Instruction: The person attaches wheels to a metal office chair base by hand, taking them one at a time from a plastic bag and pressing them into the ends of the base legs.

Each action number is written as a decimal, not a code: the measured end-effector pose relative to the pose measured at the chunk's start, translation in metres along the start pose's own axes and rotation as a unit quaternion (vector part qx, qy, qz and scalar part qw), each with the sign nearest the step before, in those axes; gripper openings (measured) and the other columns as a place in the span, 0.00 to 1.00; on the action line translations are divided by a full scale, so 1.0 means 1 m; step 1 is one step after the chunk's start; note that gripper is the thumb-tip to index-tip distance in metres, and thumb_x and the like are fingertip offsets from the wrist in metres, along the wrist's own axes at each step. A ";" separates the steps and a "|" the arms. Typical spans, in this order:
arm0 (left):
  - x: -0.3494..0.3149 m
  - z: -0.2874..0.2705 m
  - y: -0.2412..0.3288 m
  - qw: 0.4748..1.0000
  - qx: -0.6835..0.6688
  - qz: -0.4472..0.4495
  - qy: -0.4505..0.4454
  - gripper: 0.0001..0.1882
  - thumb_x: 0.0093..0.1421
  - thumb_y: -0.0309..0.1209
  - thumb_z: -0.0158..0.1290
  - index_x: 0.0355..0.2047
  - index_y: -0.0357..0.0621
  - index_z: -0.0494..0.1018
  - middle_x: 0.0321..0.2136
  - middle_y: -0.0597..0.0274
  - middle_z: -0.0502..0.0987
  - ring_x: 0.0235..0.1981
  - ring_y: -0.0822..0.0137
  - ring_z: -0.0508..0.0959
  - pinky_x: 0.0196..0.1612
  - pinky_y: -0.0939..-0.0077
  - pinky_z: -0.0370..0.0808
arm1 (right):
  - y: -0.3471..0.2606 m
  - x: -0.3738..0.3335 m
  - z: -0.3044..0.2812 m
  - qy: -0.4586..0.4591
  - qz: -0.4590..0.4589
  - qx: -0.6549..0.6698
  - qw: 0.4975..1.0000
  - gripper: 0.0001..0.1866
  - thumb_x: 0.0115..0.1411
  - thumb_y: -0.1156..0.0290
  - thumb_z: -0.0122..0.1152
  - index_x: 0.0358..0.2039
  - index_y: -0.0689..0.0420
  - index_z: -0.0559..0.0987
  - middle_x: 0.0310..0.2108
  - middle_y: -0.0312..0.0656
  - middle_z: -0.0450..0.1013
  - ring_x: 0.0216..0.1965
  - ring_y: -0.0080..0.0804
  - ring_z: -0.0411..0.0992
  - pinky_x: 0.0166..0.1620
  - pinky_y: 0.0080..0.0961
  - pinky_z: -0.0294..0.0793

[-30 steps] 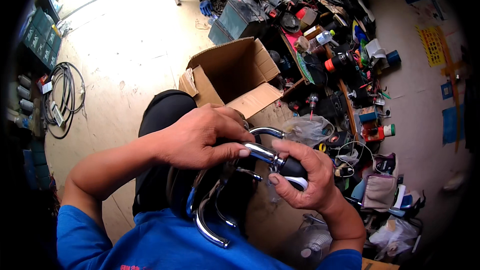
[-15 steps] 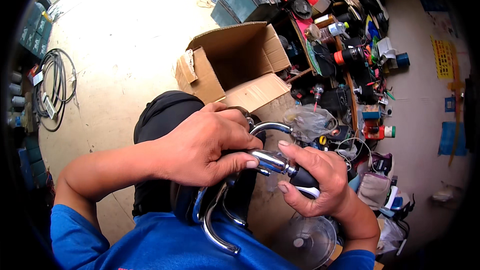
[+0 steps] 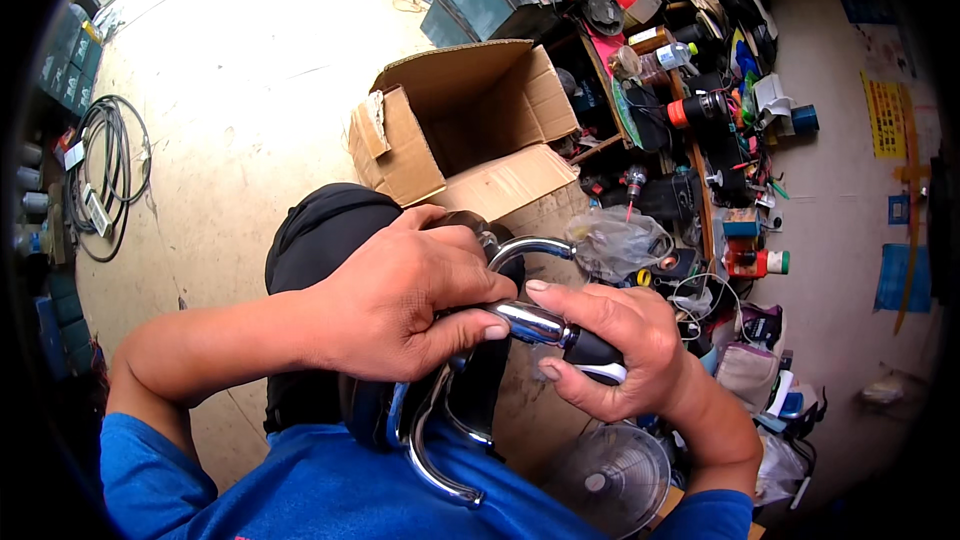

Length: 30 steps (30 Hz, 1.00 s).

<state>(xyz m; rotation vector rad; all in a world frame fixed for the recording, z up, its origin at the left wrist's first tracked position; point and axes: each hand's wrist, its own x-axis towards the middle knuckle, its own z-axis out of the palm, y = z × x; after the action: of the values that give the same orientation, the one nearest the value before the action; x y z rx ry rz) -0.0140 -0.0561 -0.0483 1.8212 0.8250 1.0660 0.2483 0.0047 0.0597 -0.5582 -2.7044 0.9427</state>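
Observation:
My left hand (image 3: 405, 290) is closed around a chrome tube (image 3: 536, 323), with the thumb along its near side. The tube belongs to a shiny metal piece with several curved chrome arms (image 3: 432, 470), resting over my lap; its middle is hidden beneath my hand. Another curved arm (image 3: 535, 246) sticks out beyond my fingers to the right. At the tube's right end sits a black handle with a white insert (image 3: 592, 350). My right hand (image 3: 645, 345) grips that handle between thumb and fingers, and the handle meets the chrome.
Ahead on the floor lies an open cardboard box (image 3: 400, 155). To the right, a cluttered shelf (image 3: 700, 170) holds bottles and tools, with a clear plastic bag (image 3: 615, 245) nearby. A fan (image 3: 605, 480) stands near my right elbow. A coiled cable (image 3: 110, 180) lies far left.
My right hand has shifted slightly left with the handle. The narrow neck that showed between the handle and the chrome tube is now covered. My left hand has hardly moved.

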 end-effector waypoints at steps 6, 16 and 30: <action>0.009 -0.003 -0.001 1.000 -0.004 -0.027 -0.011 0.16 0.69 0.39 0.66 0.50 0.43 0.87 0.35 0.57 0.85 0.43 0.54 0.82 0.59 0.53 0.73 | 0.001 -0.004 -0.003 -0.004 0.072 -0.004 0.997 0.33 0.57 0.69 0.78 0.62 0.67 0.82 0.41 0.54 0.86 0.37 0.46 0.87 0.42 0.34 0.85; 0.005 -0.002 0.007 0.999 -0.026 -0.033 -0.009 0.16 0.69 0.38 0.67 0.50 0.41 0.88 0.37 0.54 0.87 0.45 0.53 0.82 0.55 0.58 0.76 | -0.017 -0.037 -0.010 0.036 0.178 0.068 0.981 0.36 0.57 0.69 0.85 0.65 0.61 0.80 0.50 0.49 0.85 0.49 0.35 0.86 0.54 0.30 0.83; -0.009 -0.003 0.004 0.998 -0.067 -0.013 -0.002 0.19 0.71 0.40 0.66 0.51 0.37 0.86 0.42 0.51 0.86 0.49 0.54 0.82 0.57 0.56 0.77 | -0.019 -0.069 0.028 0.249 0.160 0.250 0.922 0.36 0.55 0.77 0.85 0.64 0.61 0.81 0.63 0.49 0.80 0.61 0.36 0.81 0.61 0.34 0.81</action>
<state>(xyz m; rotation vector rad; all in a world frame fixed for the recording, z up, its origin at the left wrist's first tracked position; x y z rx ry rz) -0.0198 -0.0639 -0.0472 1.6954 0.7553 1.0746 0.2962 -0.0539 0.0448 -0.9800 -1.8601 1.3014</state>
